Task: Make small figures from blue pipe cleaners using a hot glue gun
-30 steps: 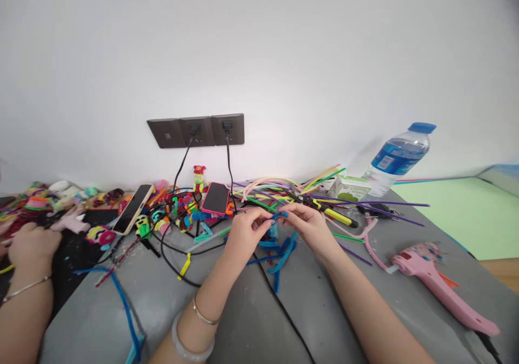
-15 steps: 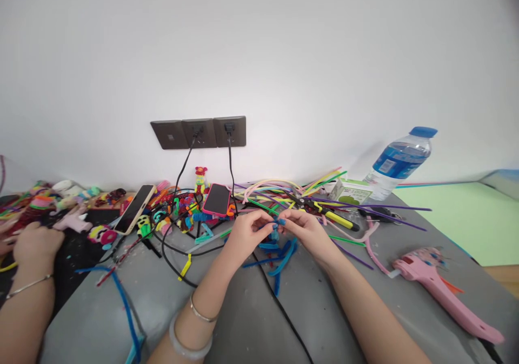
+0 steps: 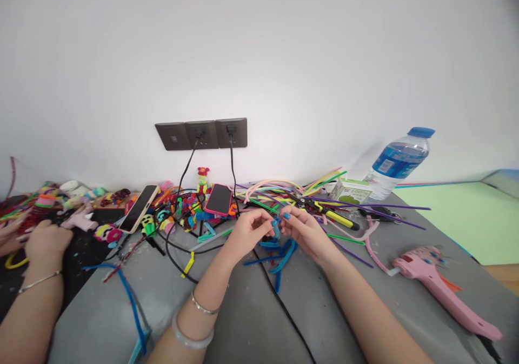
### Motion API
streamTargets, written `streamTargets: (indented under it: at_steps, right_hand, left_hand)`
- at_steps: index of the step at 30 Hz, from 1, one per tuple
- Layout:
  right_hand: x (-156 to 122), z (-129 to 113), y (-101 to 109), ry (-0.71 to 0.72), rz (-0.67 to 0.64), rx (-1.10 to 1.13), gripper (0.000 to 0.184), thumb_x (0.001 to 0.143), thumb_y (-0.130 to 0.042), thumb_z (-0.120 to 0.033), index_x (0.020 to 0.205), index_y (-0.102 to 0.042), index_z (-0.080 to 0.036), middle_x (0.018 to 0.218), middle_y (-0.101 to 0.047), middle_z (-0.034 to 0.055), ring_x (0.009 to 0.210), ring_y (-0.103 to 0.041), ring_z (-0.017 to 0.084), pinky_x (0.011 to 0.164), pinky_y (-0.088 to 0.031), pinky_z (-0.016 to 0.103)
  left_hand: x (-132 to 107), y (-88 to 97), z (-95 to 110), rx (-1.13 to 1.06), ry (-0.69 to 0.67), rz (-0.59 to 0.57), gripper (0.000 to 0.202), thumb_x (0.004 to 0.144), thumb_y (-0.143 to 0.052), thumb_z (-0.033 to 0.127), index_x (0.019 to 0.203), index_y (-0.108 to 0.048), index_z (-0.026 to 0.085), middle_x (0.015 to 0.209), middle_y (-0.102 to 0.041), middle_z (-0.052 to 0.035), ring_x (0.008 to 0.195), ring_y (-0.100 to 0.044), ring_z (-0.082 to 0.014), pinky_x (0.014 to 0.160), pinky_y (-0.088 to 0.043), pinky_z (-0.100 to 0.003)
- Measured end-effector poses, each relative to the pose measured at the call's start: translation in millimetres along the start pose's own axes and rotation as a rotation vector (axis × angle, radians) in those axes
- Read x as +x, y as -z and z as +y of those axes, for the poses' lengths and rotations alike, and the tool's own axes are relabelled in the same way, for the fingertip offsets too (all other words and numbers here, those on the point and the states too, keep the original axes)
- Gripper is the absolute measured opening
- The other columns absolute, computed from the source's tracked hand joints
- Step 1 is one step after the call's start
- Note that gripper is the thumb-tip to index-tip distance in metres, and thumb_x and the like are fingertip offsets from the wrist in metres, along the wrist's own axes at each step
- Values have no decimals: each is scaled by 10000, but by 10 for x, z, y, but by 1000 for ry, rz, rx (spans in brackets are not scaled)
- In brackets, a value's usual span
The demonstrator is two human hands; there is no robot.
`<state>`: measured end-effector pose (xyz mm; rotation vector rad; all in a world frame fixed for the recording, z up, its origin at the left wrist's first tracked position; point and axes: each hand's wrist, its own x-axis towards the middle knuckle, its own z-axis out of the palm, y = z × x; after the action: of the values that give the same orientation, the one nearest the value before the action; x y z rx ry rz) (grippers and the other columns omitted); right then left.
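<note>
My left hand [image 3: 252, 235] is closed in a pinch around a small blue pipe cleaner piece [image 3: 277, 229], curled in shape and partly hidden by the fingers. On its other side, my right hand [image 3: 305, 233] has thumb and fingertips drawn together against the same piece. Both hands are held just above the grey table. Right below them lie several loose blue pipe cleaners [image 3: 287, 258]. Behind the fingers spreads a bundle of long coloured pipe cleaners [image 3: 275, 184].
Yellow-handled pliers [image 3: 336, 215], a small green-and-white box [image 3: 352, 191] and a tilted water bottle [image 3: 399, 161] are behind on the right. A pink glue gun [image 3: 446, 293] lies right. Two phones, pipe-cleaner figures and black cables fill the left. Another person's hand [image 3: 46, 245] works far left.
My right thumb has lifted and turned, and its fingertips have moved slightly away from my left ones. The view has shifted a little; the other person's hand appears further right.
</note>
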<state>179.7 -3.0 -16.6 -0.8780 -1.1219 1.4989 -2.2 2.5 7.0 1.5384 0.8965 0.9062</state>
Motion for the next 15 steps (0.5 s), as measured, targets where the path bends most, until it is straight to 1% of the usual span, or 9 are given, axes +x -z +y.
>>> streamTargets:
  at_steps: [2, 4, 5, 7, 9, 12, 15]
  right_hand:
    - [7, 34, -27, 168, 149, -117, 343, 766, -767, -537, 854, -661, -223, 752, -643, 14, 663, -608, 162, 652, -522, 299]
    - [7, 65, -48, 309, 245, -288, 306, 788, -752, -512, 889, -681, -233, 839, -673, 45, 765, -640, 203, 720, -536, 339]
    - [4, 76, -56, 359, 263, -358, 280, 806, -738, -494, 899, -690, -235, 876, -682, 58, 811, -646, 220, 747, -536, 353]
    - [-2, 86, -69, 415, 249, -414, 237, 844, -702, -466, 910, -700, -238, 905, -684, 70, 856, -643, 235, 766, -534, 362]
    - [-4, 79, -81, 412, 190, -382, 227, 857, -687, -463, 875, -697, -237, 873, -669, 65, 822, -629, 225, 732, -528, 348]
    - [-2, 47, -104, 360, 112, -315, 265, 846, -697, -487, 800, -674, -227, 786, -629, 46, 736, -587, 201, 666, -501, 322]
    - [-11, 5, -123, 288, 63, -246, 291, 835, -707, -504, 785, -657, -221, 785, -617, 35, 724, -575, 188, 673, -492, 315]
  left_hand:
    - [12, -17, -12, -36, 21, 67, 301, 837, -647, 446, 742, -574, 170, 624, -646, -12, 603, -598, -134, 618, -484, -242]
    - [22, -33, -27, -75, 45, 100, 309, 824, -658, 455, 742, -559, 175, 611, -643, -9, 593, -602, -134, 616, -493, -245]
    - [26, -40, -33, -89, 52, 102, 312, 817, -664, 462, 752, -564, 174, 616, -648, -11, 596, -610, -137, 617, -498, -248]
    - [28, -50, -41, -98, 47, 95, 317, 809, -673, 473, 779, -588, 169, 633, -661, -20, 615, -628, -146, 626, -507, -255]
    - [27, -54, -43, -83, 23, 82, 315, 814, -672, 472, 802, -617, 163, 644, -667, -24, 629, -637, -152, 632, -509, -257]
    - [23, -50, -43, -49, -6, 68, 291, 826, -663, 449, 829, -648, 159, 670, -676, -27, 646, -642, -154, 633, -499, -252]
    - [20, -34, -41, -44, -19, 55, 276, 828, -666, 436, 844, -661, 160, 712, -688, -32, 674, -657, -161, 637, -492, -249]
